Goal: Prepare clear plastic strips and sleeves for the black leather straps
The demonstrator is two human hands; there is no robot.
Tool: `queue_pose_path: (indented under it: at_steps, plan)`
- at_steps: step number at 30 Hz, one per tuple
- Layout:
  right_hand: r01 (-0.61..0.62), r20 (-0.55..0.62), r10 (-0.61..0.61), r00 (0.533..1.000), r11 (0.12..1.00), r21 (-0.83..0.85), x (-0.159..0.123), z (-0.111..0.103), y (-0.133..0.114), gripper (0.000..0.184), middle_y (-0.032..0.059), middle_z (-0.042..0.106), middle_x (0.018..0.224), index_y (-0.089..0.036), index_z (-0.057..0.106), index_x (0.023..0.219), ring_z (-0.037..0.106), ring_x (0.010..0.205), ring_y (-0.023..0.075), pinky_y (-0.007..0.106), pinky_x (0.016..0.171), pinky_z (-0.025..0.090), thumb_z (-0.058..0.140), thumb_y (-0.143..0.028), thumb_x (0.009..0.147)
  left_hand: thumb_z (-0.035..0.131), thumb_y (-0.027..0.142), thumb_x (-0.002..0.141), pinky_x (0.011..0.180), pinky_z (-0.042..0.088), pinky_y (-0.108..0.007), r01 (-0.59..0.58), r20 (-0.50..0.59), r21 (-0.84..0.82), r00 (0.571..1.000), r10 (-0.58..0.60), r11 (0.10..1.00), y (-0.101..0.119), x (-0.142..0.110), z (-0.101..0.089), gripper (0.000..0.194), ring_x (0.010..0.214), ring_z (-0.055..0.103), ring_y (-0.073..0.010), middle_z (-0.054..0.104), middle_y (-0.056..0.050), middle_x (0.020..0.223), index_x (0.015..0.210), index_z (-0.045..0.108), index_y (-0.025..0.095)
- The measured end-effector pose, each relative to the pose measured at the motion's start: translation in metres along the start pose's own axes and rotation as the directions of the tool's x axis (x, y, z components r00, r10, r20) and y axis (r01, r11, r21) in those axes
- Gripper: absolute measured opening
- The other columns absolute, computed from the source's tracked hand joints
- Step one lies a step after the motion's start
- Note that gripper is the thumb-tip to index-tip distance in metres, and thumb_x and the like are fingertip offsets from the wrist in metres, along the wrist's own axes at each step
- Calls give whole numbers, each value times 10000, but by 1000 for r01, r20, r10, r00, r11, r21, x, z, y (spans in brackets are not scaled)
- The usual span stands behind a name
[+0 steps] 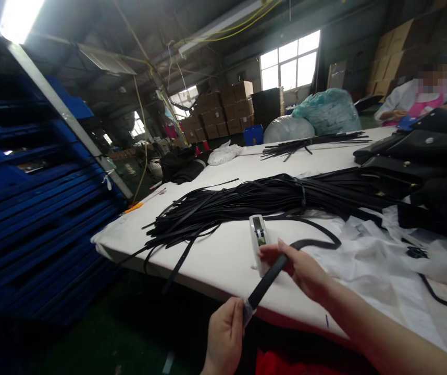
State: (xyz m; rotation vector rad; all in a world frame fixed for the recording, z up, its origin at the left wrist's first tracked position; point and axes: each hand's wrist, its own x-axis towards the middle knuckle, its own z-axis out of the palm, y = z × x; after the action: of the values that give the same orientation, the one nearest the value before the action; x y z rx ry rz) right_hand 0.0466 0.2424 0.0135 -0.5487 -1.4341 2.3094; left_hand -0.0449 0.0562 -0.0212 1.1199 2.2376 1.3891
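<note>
The left hand pinches a black strap near its end; the right hand grasps it farther along. Labels on stacked cartons are unreadably small.

A long, flat black strap is held slanting between the hands, its lower end covered in something pale and translucent. Beyond the right one it bends back in a loose loop over the white tabletop, toward a bundle of similar straps.
</note>
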Motion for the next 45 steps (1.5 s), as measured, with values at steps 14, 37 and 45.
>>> queue_pose_path:
  at_steps: [14, 37, 45]
  plan:
    - [117, 71, -103, 992, 963, -242, -18, -3, -9, 612, 93, 691, 1236, -242, 753, 1142, 586, 1193, 318, 499, 1098, 370, 515, -732, 864, 337, 528, 996, 474, 322, -216, -22, 16, -29, 1000, 22, 999, 6, -2, 17, 525, 471, 461, -110, 476, 9, 512, 630, 518, 198]
    - [231, 349, -128, 928, 935, -270, -11, 12, -67, 628, 104, 697, 1231, -229, 697, 1232, 579, 1226, 309, 499, 1103, 361, 516, -717, 880, 330, 398, 1016, 505, 356, -214, -309, -120, 61, 942, 315, 949, 78, 45, 11, 440, 484, 497, -108, 522, 14, 524, 675, 522, 196]
    - [334, -78, -338, 938, 941, -62, 15, 2, -153, 451, 124, 771, 897, -173, 760, 955, 705, 960, 295, 459, 1001, 468, 595, -585, 879, 349, 374, 1012, 512, 311, -232, -377, -157, 184, 900, 406, 908, 118, 80, 2, 452, 478, 447, -103, 470, 23, 495, 613, 463, 195]
